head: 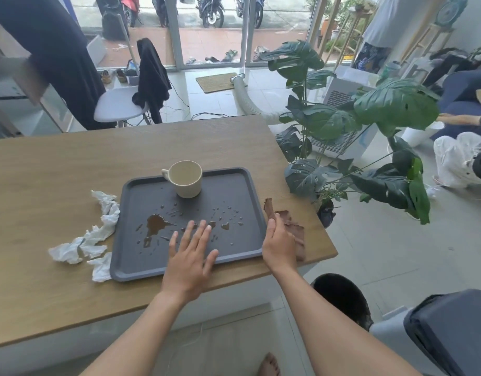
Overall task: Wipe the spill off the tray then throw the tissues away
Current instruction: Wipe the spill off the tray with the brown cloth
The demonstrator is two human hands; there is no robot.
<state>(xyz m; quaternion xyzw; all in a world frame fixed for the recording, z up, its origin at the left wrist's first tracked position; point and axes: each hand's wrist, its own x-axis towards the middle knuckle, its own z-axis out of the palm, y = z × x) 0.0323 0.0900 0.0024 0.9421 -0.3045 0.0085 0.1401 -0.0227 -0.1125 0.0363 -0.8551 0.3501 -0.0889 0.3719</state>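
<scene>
Looking down from the head view, a dark grey tray (233, 185) lies flat on the wooden bench (57, 164), close to its near right corner. A brown spill (155, 223) sits on the tray's near left part as one larger puddle, with drops and streaks scattered to the right of it. A cream cup (186, 179) stands upright at the tray's far edge. The left hand (191, 253) is laid flat over the tray's near rim, palm down, its fingers (190, 229) straight and spread, holding nothing, with the tips at the scattered drops. The right hand (278, 245) is just beside the tray's right rim and grips a brown soaked tissue (290, 226), which sticks out past the hand over the bench. Crumpled white tissues (98, 234) trail along the bench against the tray's left rim. On the floor beyond the bench's near right edge stands a dark round container (342, 299), and a leafy plant (369, 118) rises to the right of the bench.
</scene>
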